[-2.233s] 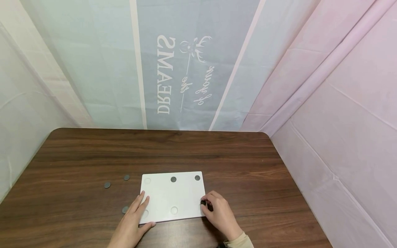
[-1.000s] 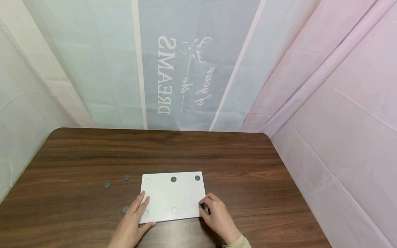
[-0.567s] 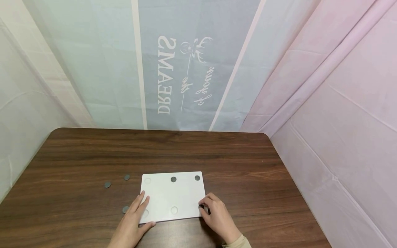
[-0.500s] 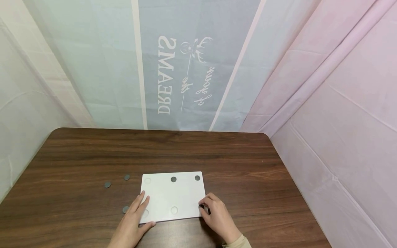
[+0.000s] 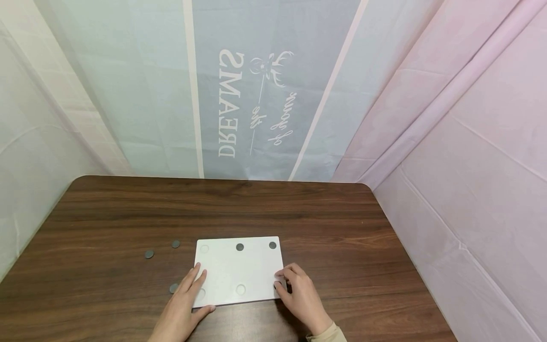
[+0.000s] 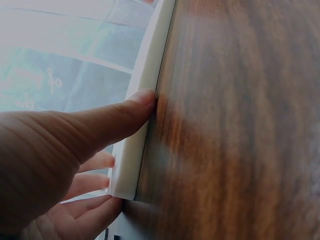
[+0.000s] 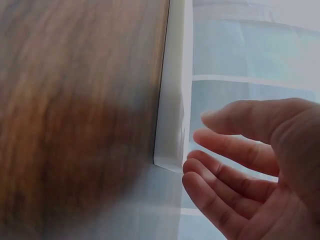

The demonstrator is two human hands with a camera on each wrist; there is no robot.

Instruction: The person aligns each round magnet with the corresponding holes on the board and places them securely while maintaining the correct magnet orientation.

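Observation:
A white rectangular board [image 5: 239,270] with shallow round recesses lies on the table. Two dark grey discs fill its far middle and far right recesses. My left hand [image 5: 181,304] rests on the board's near left corner, fingers straight on top and thumb against the front edge. Over the near right corner is my right hand [image 5: 301,297], its thumb and index finger apart. A dark disc [image 5: 279,283] sits at that corner, mostly covered by the fingers. In the right wrist view, the right hand's fingers [image 7: 220,145] hold nothing visible.
Loose dark discs lie on the brown wooden table [image 5: 239,209] left of the board: one farther off [image 5: 149,254], one near the board's far left corner [image 5: 175,244], one beside the left hand [image 5: 173,288]. Fabric curtains [image 5: 273,109] stand behind and at both sides.
The right hand brought a pinched disc from the board's right edge to its near right corner, then its thumb and index finger parted. The left hand has stayed in place.

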